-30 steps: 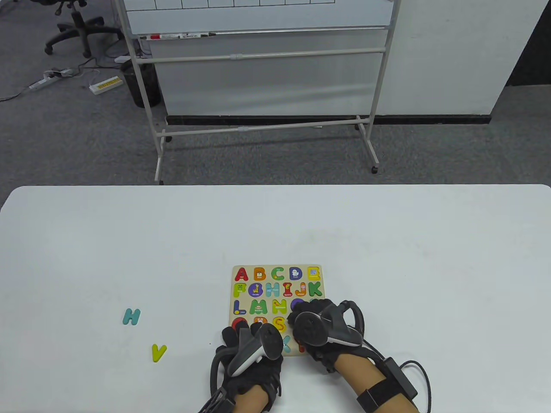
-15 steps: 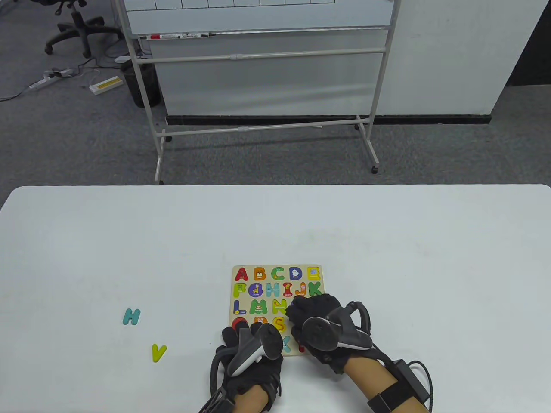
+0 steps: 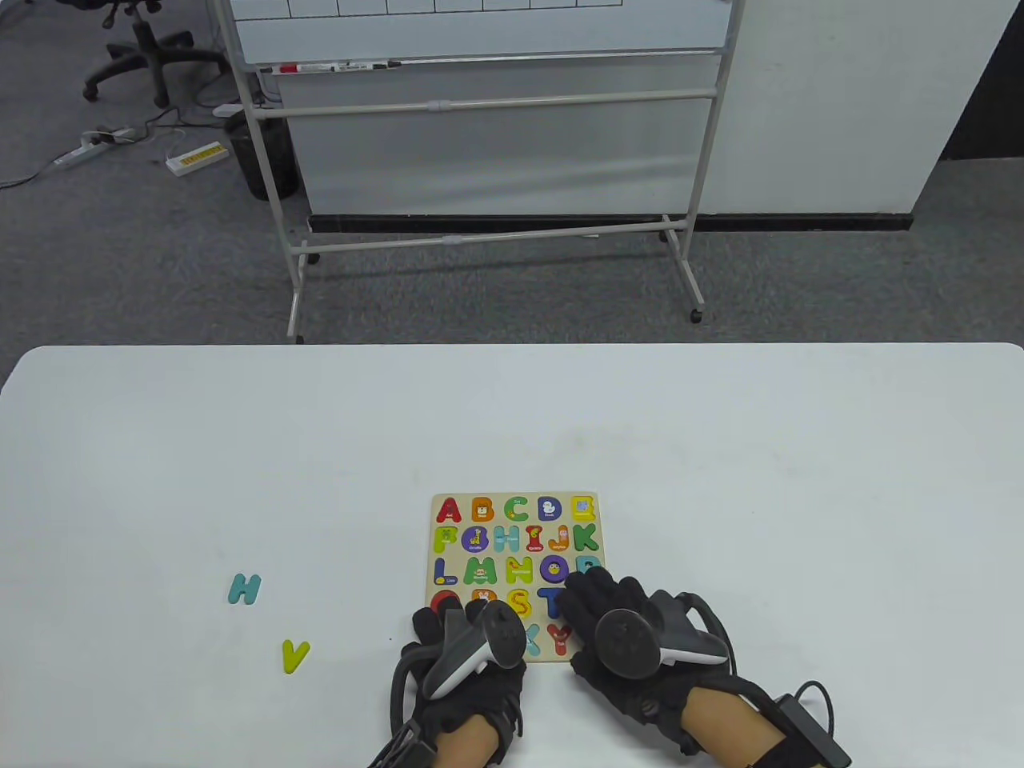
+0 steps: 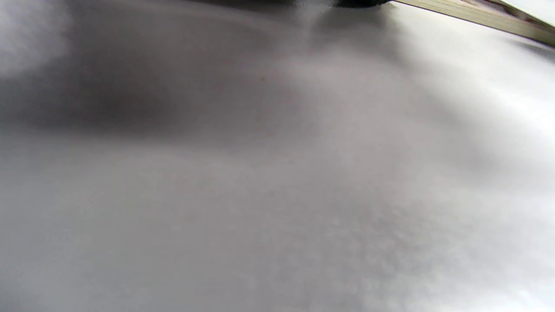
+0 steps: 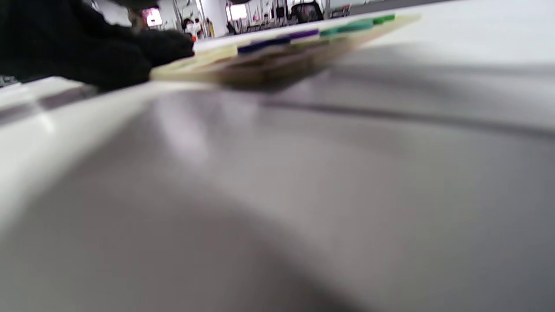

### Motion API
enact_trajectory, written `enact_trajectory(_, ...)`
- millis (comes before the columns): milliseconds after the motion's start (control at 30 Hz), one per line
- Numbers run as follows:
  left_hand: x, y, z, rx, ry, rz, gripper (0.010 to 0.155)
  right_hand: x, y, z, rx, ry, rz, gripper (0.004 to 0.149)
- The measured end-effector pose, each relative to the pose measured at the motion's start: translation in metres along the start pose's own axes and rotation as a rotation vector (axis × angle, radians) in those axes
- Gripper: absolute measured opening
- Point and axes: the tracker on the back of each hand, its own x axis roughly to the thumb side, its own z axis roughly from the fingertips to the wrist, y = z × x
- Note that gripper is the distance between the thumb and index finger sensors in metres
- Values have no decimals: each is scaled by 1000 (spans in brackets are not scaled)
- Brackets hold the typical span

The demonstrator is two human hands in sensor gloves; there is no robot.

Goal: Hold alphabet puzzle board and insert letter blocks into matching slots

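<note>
- The setting was an office floor with grey carpet and a wheeled whiteboard across the upper half of the table view; a white table (image 3: 720,448) filled the lower half.
- The alphabet puzzle board (image 3: 516,576) lay flat at lower centre, most slots filled.
- The left hand (image 3: 468,640) rested on the board's lower-left corner; finger spread could not be determined under the tracker.
- The right hand (image 3: 620,632) lay flat, fingers extended over the board's lower-right edge, holding nothing.
- The H block (image 3: 245,589) and V block (image 3: 294,655) lay at lower left, well apart from the board.
- Recommended: maintain left-hand pressure on the board, fetch one block, align it before pressing.
- Bottom-row slots were hidden by both hands.
- Both wrist views were blurred.
</note>
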Motion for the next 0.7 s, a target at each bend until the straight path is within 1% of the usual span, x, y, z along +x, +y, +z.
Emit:
enact_trajectory(33, 0, 0, 0, 0, 0, 1, 84, 0, 3, 1, 26, -4, 2, 77)
enact_trajectory(167, 0, 0, 0, 0, -1, 4, 84, 0, 12, 1, 71, -13, 24, 78)
enact_trajectory(300, -1, 0, 0, 0, -4, 8, 84, 0, 21, -2, 182, -2, 39, 80)
enact_trajectory(367, -2, 1, 0, -8, -13, 39, 84, -1, 25, -4, 232, 2, 51, 80)
enact_trajectory(533, -4, 3, 0, -5, -19, 51, 84, 1, 31, -6, 276, 9, 115, 84)
enact_trajectory(700, -5, 15, 9, 83, -44, 18, 83, 2, 35, -6, 301, 14, 145, 89)
